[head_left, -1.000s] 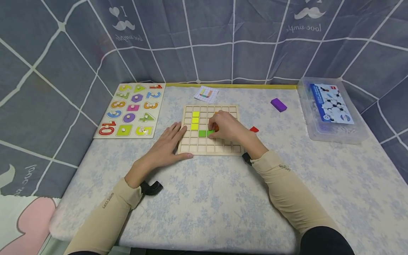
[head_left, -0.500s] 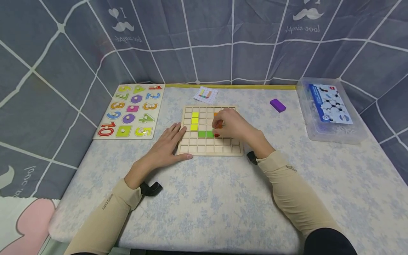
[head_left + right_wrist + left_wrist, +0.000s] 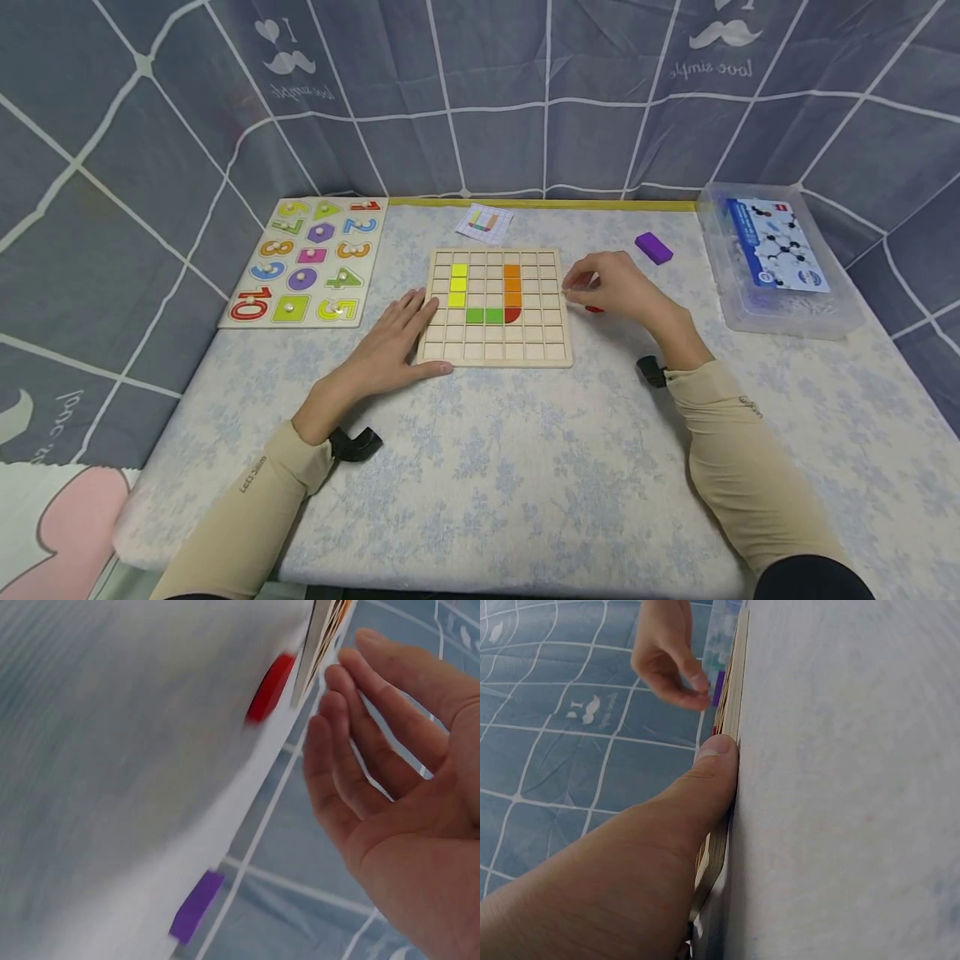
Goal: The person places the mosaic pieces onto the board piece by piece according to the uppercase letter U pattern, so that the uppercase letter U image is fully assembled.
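A wooden grid board lies mid-table, bearing yellow tiles, green tiles, orange tiles and a round-cornered red tile. At its left edge my left hand rests with fingers spread, the thumb along the near edge; the left wrist view shows this thumb against the board's side. My right hand hovers just right of the board, fingers loosely bent. Nothing sits between its fingers in the right wrist view. Under it, a loose red piece lies on the cloth, mostly covered in the head view.
Behind the board lies a small pattern card. A number puzzle board is at the back left. To the right are a purple block and a clear plastic box with a printed sheet. A grey curtain hangs behind the table.
My right hand has lifted off the board and moved right, above the loose red piece. The orange tiles and red corner tile now show uncovered. My left hand has stayed put.
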